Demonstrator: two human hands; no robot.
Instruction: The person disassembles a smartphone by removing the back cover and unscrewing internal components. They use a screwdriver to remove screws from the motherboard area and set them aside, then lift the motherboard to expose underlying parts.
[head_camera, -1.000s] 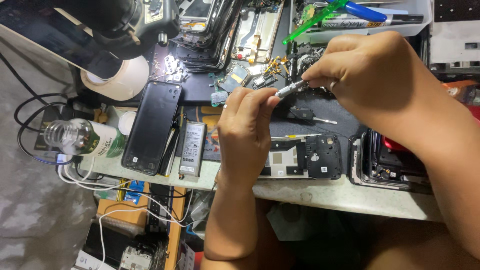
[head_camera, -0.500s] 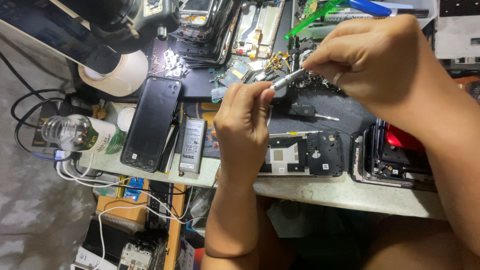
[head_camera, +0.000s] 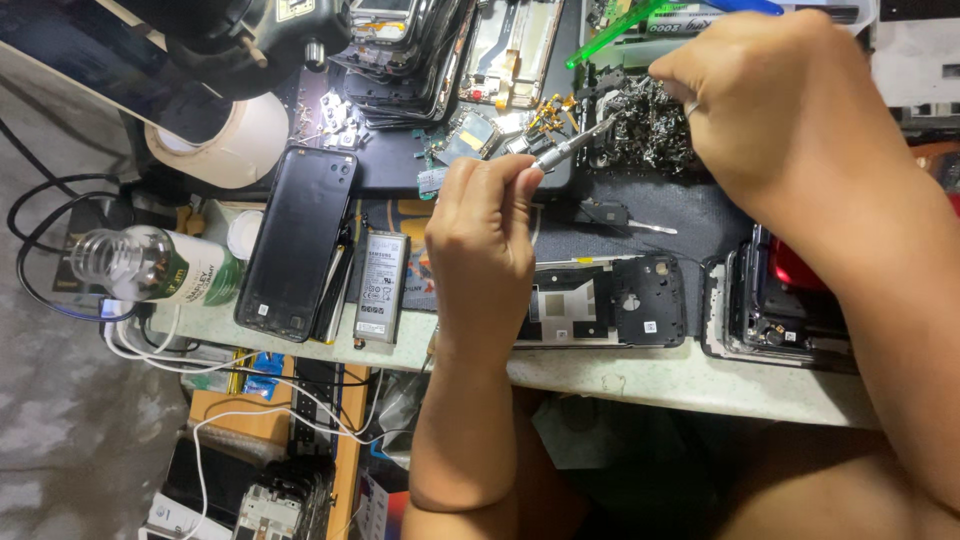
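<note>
Nearest, the left hand (head_camera: 480, 235) is rising from below the desk (head_camera: 640, 380) edge, its fingers curled shut around the handle of a slim metal tool (head_camera: 572, 148), probably tweezers or a fine screwdriver, whose tip is pointing up and right toward a heap of small metal parts (head_camera: 650, 130). Just beside that wrist, a phone battery (head_camera: 381, 285) is lying flat next to a black phone back cover (head_camera: 298, 240), and a clear plastic bottle (head_camera: 150, 265) is lying on its side at the desk's left end. Right of the left hand, a black phone mid-frame (head_camera: 610, 300) is resting on the dark work mat (head_camera: 690, 215), with a short screwdriver (head_camera: 610, 215) lying just above it. Farther off, the right hand (head_camera: 780, 100) is hovering over the heap with its fingers bent down into it; whether they are pinching anything is hidden. A roll of pale tape (head_camera: 235, 140) and stacked phone frames (head_camera: 410, 55) are sitting at the far edge. To my eye, doing this well is calling for keeping the tool tip steady and low, bracing the left wrist, and lifting one small part at a time so nothing is scattering off the mat.
</note>
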